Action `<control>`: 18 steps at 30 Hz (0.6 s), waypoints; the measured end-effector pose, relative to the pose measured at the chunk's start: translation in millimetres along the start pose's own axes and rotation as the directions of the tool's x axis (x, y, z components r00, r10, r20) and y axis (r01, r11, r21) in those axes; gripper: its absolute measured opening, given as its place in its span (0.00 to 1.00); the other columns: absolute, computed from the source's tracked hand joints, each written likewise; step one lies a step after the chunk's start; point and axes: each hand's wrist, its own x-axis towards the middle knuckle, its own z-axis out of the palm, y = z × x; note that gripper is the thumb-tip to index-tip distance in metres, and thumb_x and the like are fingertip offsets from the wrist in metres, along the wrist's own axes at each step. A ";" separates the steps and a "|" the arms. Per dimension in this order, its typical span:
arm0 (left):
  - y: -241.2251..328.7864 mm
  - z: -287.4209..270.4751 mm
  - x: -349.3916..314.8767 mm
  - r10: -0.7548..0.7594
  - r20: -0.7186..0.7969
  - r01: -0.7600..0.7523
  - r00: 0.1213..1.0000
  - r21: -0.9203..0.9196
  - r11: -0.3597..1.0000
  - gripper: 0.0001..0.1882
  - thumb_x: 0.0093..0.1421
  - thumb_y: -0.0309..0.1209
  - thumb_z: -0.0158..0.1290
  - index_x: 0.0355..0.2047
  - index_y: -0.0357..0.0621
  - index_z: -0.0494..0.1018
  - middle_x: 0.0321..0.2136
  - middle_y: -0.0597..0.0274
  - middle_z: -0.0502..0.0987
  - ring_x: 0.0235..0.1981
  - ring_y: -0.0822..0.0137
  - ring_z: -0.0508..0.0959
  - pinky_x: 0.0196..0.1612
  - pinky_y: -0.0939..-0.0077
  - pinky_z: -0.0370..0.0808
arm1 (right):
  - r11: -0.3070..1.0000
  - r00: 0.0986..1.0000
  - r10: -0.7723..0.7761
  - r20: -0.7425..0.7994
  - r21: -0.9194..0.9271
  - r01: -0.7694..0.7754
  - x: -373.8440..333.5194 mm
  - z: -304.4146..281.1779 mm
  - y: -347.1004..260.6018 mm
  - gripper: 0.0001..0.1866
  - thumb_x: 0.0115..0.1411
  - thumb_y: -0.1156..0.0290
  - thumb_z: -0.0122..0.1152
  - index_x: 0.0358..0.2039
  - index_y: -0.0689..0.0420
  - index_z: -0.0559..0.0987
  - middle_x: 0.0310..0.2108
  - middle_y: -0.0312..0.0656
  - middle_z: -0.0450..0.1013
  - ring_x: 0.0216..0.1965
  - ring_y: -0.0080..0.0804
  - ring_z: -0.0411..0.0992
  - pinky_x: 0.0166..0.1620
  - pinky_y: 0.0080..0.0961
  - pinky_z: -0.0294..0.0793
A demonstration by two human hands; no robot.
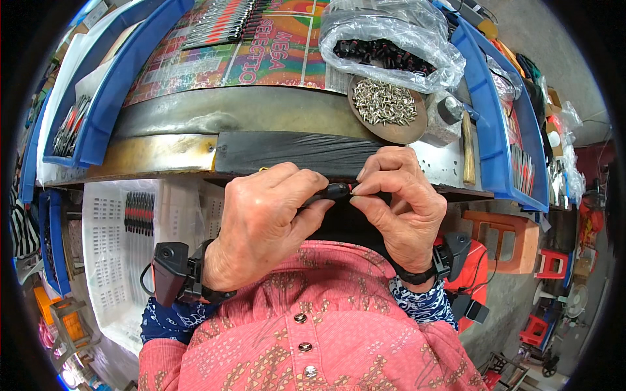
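Note:
A short black pen barrel (336, 191) with a red band lies crosswise between my hands, just off the bench's front edge. My left hand (264, 215) is closed round its black body, the thumb below and the forefinger above. Near the red band, my right hand (401, 208) pinches the other end with thumb and forefinger; my fingertips partly hide that end. Beyond my right hand a round dish (405, 133) holds many small silver cone-shaped pen tips (385, 103). Behind it, a clear plastic bag (391, 32) lies open on black parts (381, 55) with red bits.
Rows of red, black and silver pens (225, 23) lie on a printed sheet (287, 49). Blue trays (124, 81) flank the bench, with another blue tray (486, 124) at right. A white basket (107, 260) with pens stands at lower left. A wooden handle (468, 150) lies at right.

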 end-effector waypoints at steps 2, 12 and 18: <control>1.7 0.7 -0.7 -0.004 -0.012 0.004 1.000 -0.015 1.000 0.11 0.45 0.25 0.63 0.30 0.41 0.75 0.21 0.56 0.72 0.23 0.53 0.76 0.25 0.64 0.73 | 1.000 1.000 -0.019 0.012 0.009 0.019 -1.4 1.5 1.2 0.11 0.42 0.83 0.70 0.29 0.57 0.81 0.33 0.37 0.74 0.39 0.34 0.70 0.43 0.27 0.70; 4.6 -1.5 -2.5 0.050 0.008 -0.050 0.999 0.032 0.998 0.14 0.44 0.20 0.63 0.34 0.37 0.76 0.23 0.56 0.75 0.21 0.60 0.76 0.24 0.71 0.71 | 0.998 0.999 -0.045 0.023 -0.041 0.046 -5.9 3.8 2.8 0.11 0.43 0.82 0.70 0.29 0.57 0.81 0.33 0.37 0.74 0.39 0.34 0.70 0.44 0.28 0.69; 5.7 1.4 -4.3 0.088 -0.032 -0.085 0.996 0.105 0.991 0.14 0.44 0.20 0.64 0.33 0.37 0.77 0.23 0.56 0.76 0.22 0.58 0.77 0.26 0.69 0.73 | 0.984 0.993 -0.116 0.016 -0.132 0.117 -5.7 6.1 2.5 0.11 0.43 0.80 0.70 0.29 0.58 0.80 0.32 0.37 0.74 0.39 0.36 0.69 0.44 0.30 0.69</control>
